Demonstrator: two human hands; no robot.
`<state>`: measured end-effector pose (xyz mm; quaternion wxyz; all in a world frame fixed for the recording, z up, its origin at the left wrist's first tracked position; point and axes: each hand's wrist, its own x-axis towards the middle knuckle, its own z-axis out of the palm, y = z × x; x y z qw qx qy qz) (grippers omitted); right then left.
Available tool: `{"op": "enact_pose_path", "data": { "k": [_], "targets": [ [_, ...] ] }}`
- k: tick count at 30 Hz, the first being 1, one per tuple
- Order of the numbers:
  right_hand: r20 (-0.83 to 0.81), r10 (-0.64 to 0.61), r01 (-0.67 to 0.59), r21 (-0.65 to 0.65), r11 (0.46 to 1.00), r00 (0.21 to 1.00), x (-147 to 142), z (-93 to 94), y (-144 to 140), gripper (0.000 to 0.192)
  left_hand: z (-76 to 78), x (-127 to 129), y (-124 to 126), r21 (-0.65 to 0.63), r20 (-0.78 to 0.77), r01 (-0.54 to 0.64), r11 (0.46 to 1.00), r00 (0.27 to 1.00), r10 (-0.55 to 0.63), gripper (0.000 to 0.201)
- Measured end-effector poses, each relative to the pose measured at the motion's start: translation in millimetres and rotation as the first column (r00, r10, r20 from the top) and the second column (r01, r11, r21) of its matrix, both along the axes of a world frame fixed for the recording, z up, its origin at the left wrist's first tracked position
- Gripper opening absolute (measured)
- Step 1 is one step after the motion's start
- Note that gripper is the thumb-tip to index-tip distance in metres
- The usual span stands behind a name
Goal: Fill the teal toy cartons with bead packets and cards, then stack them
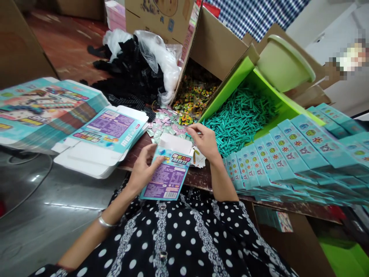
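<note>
Carton (167, 179) between carton stacks (111, 125) and boxes (284, 154)

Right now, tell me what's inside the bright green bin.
Loose teal sticks lie heaped in the bright green bin. The heap covers the bin's floor, so anything underneath cannot be seen.

We log: blue-and-white checked cloth (259, 14), one o'clock; pale-green round plastic basin (284, 67), two; thin grey cable (29, 199), eight.

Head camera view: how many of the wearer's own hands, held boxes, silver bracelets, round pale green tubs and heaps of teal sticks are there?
Left hand and right hand: 2
Held box: 1
Silver bracelet: 1
Round pale green tub: 1
Heap of teal sticks: 1
Total: 6
</note>
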<state>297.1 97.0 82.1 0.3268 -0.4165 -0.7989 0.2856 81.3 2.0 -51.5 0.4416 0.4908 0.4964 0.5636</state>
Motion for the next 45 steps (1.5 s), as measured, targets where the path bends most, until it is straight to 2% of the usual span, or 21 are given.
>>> {"op": "enact_pose_path", "data": {
  "k": [2,3,6,9,11,13,15,17,19,22,27,29,33,36,41,45],
  "targets": [
    [-0.09,-0.173,0.185,0.164,0.969,0.981,12.0,-5.4,-16.6,0.028,-1.1,-0.1,-2.1,0.032,0.074,-0.023,0.999,0.997,0.021,0.076],
    [-0.124,-0.223,0.243,0.181,0.953,0.967,16.2,-13.7,-26.3,0.031,-1.8,0.2,-3.4,0.044,0.109,-0.024,0.999,0.994,0.02,0.078],
    [-0.189,-0.255,0.268,0.052,0.962,0.948,19.4,-55.9,-57.5,0.036,-5.3,3.3,-7.9,0.053,0.164,-0.03,0.998,0.986,0.021,0.082],
    [-0.257,-0.278,0.272,-0.059,0.96,0.926,13.9,-99.5,-83.3,0.044,-11.4,7.4,-11.7,0.014,0.14,0.012,1.0,0.99,-0.014,0.078],
    [-0.245,-0.322,0.315,-0.069,0.947,0.914,10.9,-117.2,-92.4,0.041,-15.2,8.2,-11.8,-0.03,0.106,0.045,0.999,0.994,-0.041,0.065],
    [-0.197,-0.35,0.341,-0.078,0.937,0.916,10.1,-125.1,-93.8,0.043,-17.2,7.1,-8.6,-0.046,0.026,0.017,0.999,1.0,-0.016,0.05],
    [-0.191,-0.362,0.351,-0.088,0.932,0.913,10.1,-127.6,-89.8,0.045,-17.0,5.5,-2.4,0.001,-0.071,-0.048,0.999,0.996,0.048,0.043],
    [-0.254,-0.388,0.369,-0.118,0.922,0.886,8.8,-128.9,-83.8,0.042,-15.4,5.3,4.4,0.058,-0.097,-0.09,0.994,0.991,0.095,0.041],
    [-0.358,-0.431,0.391,-0.182,0.902,0.828,6.1,-130.7,-79.1,0.038,-13.0,6.6,9.1,0.069,-0.022,-0.125,0.99,0.992,0.127,0.037],
    [-0.478,-0.447,0.363,-0.262,0.894,0.756,2.2,-133.1,-75.2,0.043,-7.3,7.0,10.5,0.042,0.08,-0.158,0.987,0.985,0.155,0.044],
    [-0.494,-0.268,0.132,-0.293,0.947,0.827,3.8,-125.3,-63.6,0.055,12.6,-7.4,13.6,-0.044,-0.088,0.06,0.997,0.994,-0.064,0.044],
    [-0.452,-0.203,0.043,-0.341,0.939,0.868,7.5,-116.4,-55.7,0.059,21.1,-14.0,18.4,-0.075,-0.127,0.139,0.987,0.981,-0.147,0.045],
    [-0.287,0.008,-0.139,-0.44,0.887,0.958,19.0,-96.4,-42.6,0.049,29.7,-18.4,24.8,-0.164,-0.128,0.291,0.942,0.941,-0.313,0.043],
    [-0.176,0.145,-0.213,-0.476,0.853,0.974,26.2,-86.6,-36.9,0.048,31.0,-14.2,24.3,-0.158,-0.17,0.269,0.95,0.94,-0.295,0.043],
    [-0.157,0.154,-0.207,-0.425,0.881,0.976,29.5,-78.2,-34.3,0.05,36.1,-6.8,21.9,-0.133,-0.161,0.134,0.982,0.975,-0.154,0.045],
    [-0.097,0.172,-0.197,-0.426,0.883,0.98,31.3,-76.4,-47.9,0.058,36.4,-12.6,15.7,-0.113,-0.121,0.231,0.966,0.962,-0.244,0.041]
  ]
}}
